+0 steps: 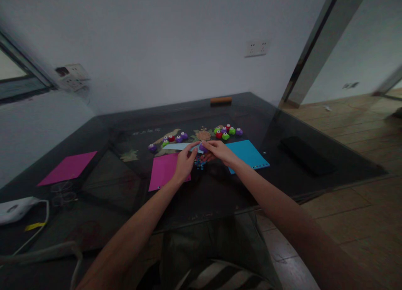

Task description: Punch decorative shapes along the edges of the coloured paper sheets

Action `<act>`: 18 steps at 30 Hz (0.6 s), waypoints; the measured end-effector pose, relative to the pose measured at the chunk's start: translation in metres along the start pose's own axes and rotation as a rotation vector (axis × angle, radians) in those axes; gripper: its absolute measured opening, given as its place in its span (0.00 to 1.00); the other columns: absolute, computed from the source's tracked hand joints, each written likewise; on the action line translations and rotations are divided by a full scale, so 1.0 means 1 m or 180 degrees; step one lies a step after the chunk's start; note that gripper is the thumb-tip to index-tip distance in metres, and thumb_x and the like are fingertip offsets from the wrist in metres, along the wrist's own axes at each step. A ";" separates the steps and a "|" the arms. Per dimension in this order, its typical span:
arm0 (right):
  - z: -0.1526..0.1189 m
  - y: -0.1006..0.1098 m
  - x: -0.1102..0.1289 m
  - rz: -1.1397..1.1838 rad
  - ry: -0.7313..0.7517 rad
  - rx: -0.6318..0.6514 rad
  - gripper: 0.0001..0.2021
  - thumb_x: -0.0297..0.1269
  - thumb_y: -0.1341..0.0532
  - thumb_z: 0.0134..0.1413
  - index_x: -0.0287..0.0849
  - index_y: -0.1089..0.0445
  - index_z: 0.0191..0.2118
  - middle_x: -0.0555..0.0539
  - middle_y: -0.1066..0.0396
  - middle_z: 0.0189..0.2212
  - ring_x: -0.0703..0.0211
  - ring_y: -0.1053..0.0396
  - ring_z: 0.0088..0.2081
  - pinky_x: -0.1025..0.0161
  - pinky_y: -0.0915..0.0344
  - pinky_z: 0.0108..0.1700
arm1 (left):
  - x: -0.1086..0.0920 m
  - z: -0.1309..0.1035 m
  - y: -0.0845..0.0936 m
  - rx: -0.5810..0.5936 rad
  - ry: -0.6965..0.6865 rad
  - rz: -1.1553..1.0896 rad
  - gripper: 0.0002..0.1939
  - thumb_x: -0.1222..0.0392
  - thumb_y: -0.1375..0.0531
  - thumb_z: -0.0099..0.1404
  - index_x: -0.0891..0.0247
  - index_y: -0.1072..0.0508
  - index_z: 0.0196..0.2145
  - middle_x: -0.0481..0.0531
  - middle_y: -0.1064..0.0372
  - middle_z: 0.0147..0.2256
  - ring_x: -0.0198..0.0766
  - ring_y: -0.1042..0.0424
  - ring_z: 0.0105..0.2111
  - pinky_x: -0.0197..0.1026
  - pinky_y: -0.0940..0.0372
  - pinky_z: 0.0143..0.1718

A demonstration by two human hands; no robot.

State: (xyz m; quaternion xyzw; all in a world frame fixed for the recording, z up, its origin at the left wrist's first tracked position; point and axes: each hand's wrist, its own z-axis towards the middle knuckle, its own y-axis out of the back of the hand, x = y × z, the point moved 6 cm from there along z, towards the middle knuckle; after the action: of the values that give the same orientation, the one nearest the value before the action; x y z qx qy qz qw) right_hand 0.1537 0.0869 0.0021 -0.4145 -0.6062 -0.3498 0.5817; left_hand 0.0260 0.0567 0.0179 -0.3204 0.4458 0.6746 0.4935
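Observation:
My left hand (186, 157) is closed on a long light-blue paper strip (176, 147), which sticks out to the left. Close beside it, my right hand (216, 151) grips a small purple piece (203, 147) at the strip's right end. Below the hands lies a little heap of blue bits (200, 162). A magenta sheet (163, 170) lies partly under my left hand, and a blue sheet (248, 154) is to the right of my right hand. Purple, red and green pieces with eye-like dots stand in a left group (171, 138) and a right group (231, 131).
On the dark table (220, 198) are another magenta sheet (69, 168) at left, a black flat object (306, 156) at right and a brown roll (220, 101) at the back. A white device (15, 210) with a cable sits at far left.

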 end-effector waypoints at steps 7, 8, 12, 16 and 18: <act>0.002 0.000 -0.001 -0.0025 0.0050 -0.0008 0.21 0.57 0.41 0.46 0.41 0.32 0.32 0.46 0.27 0.20 0.60 0.29 0.20 0.67 0.34 0.21 | -0.002 -0.001 -0.002 0.0083 -0.0059 -0.0011 0.16 0.54 0.44 0.61 0.62 0.28 0.45 0.54 0.28 0.42 0.41 0.29 0.37 0.43 0.36 0.41; 0.002 0.001 -0.001 -0.0046 0.0060 -0.0025 0.21 0.57 0.41 0.46 0.41 0.32 0.32 0.46 0.27 0.20 0.61 0.30 0.20 0.67 0.35 0.20 | -0.002 0.000 -0.003 0.0106 -0.0059 -0.0027 0.17 0.54 0.43 0.60 0.62 0.29 0.46 0.54 0.28 0.43 0.41 0.29 0.37 0.44 0.36 0.41; 0.002 0.000 0.000 -0.0188 0.0202 -0.0036 0.21 0.56 0.40 0.45 0.41 0.31 0.31 0.47 0.28 0.19 0.61 0.31 0.20 0.68 0.36 0.19 | 0.000 0.000 -0.005 0.0111 -0.0060 -0.0022 0.18 0.57 0.39 0.57 0.62 0.28 0.45 0.54 0.27 0.41 0.41 0.28 0.35 0.44 0.34 0.39; 0.002 -0.002 0.001 -0.0426 0.0309 0.0021 0.20 0.56 0.39 0.45 0.41 0.30 0.30 0.47 0.29 0.19 0.61 0.31 0.20 0.67 0.36 0.20 | 0.006 0.002 -0.003 0.0020 -0.0022 0.0066 0.16 0.58 0.39 0.56 0.63 0.27 0.43 0.55 0.27 0.40 0.41 0.29 0.34 0.43 0.34 0.36; 0.004 -0.002 0.000 -0.0528 0.0284 0.0056 0.19 0.55 0.41 0.49 0.40 0.30 0.30 0.47 0.28 0.20 0.61 0.31 0.20 0.66 0.36 0.21 | 0.008 0.003 0.000 -0.0031 -0.0018 0.0139 0.16 0.57 0.38 0.55 0.63 0.26 0.42 0.55 0.27 0.39 0.41 0.29 0.33 0.41 0.35 0.35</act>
State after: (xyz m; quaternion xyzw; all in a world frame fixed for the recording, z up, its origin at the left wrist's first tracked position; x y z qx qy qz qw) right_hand 0.1508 0.0895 0.0022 -0.3418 -0.6150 -0.4095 0.5808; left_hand 0.0236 0.0623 0.0122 -0.3111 0.4480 0.6882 0.4783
